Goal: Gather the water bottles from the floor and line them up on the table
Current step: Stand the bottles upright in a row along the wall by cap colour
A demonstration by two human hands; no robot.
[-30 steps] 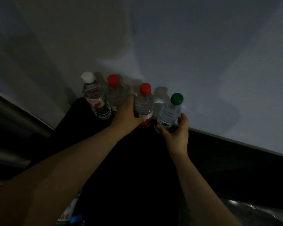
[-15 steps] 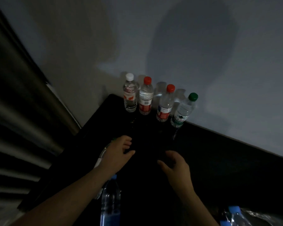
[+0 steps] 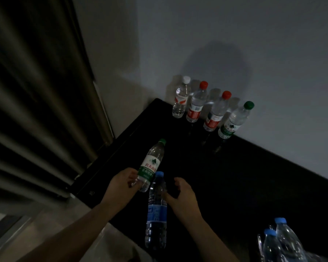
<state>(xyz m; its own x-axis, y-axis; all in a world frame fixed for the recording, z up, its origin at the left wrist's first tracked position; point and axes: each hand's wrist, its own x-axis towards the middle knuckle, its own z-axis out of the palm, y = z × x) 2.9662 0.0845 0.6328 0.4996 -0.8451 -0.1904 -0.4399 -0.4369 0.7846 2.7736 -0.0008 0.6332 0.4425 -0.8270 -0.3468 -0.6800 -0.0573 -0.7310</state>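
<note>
**Table** (image 3: 244, 195) — black, set in a corner against a pale wall (image 3: 235, 44). A pleated curtain (image 3: 36, 110) hangs to its left.

**Row at the wall:** four bottles are stood upright along the far edge of the table, close together. From left to right they are listed as a white-capped bottle (image 3: 180, 100), a red-capped bottle (image 3: 196, 104), a second red-capped bottle (image 3: 216, 113) and a green-capped bottle (image 3: 233, 122).

**Left hand** (image 3: 121, 185): the fingers are curled round the lower part of a green-labelled bottle (image 3: 151, 166). It is held tilted over the near left part of the table, its cap pointed toward the row.

**Blue-capped bottle** (image 3: 156, 212): seen upright between the two hands, just beside the held one. What it rests on cannot be told.

**Right hand** (image 3: 184, 198): the fingers are bent and the thumb lies close to that bottle's shoulder — whether it is gripped cannot be told.

**Pair of blue-capped bottles** (image 3: 284, 241): placed close together at the lower right and partly cut off by the frame.
</note>
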